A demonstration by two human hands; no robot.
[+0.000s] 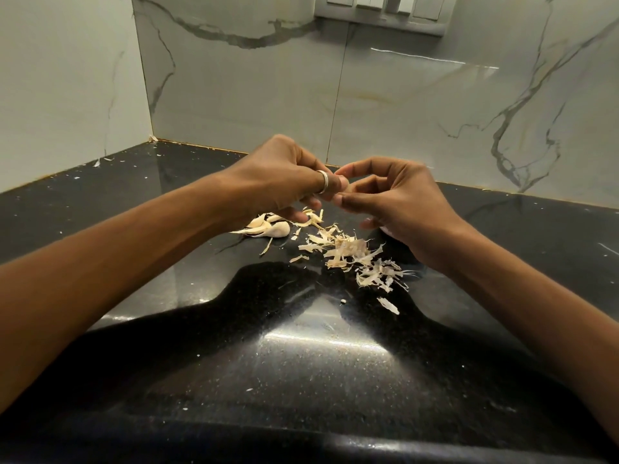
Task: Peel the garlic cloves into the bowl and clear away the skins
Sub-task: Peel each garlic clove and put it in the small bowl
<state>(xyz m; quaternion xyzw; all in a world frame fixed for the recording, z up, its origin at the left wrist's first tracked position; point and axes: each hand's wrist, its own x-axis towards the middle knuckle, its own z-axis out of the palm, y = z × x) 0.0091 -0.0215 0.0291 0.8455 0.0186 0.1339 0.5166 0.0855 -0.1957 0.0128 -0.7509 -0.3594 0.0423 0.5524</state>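
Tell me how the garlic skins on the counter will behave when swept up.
The garlic skins look thin and curled, so probably very light and apt to scatter. Frayed shreds likely crumble under a pinch. On the glossy counter they should slide easily.

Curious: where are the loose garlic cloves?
Head view: the garlic cloves lie on the black counter, beneath the left hand, left of the skins.

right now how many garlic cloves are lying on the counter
3 that I can see: one clove leftmost, one rightmost, one behind them, all just under the left hand. More may be hidden beneath it.
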